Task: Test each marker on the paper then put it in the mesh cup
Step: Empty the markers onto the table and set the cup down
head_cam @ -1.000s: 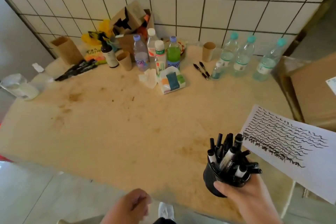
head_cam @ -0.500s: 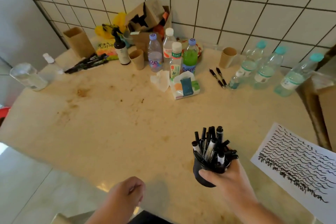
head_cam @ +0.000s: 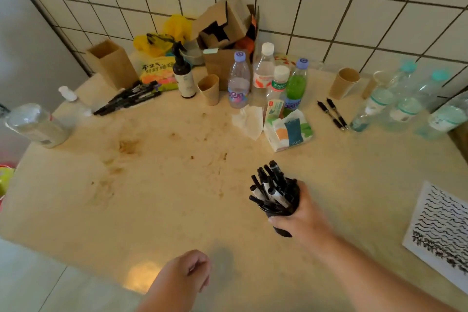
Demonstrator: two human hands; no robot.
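Right hand (head_cam: 301, 213) gripped the cup (head_cam: 281, 206), fingers curled round its wall, at about 5 o'clock on the surface (head_cam: 164, 185). Cup packed with markers (head_cam: 269, 185). Left hand (head_cam: 186, 273) at 6 o'clock, loosely curled, holding nothing. Paper (head_cam: 440, 225) at 3 o'clock, covered in test lines. Loose pens (head_cam: 129, 99) lay at 10 o'clock. Testing looked nearly finished; next move likely setting the cup down upright, then fetching those.

light: warm, dim | glare: table (head_cam: 141, 276) near edge | edges: warped, blurred
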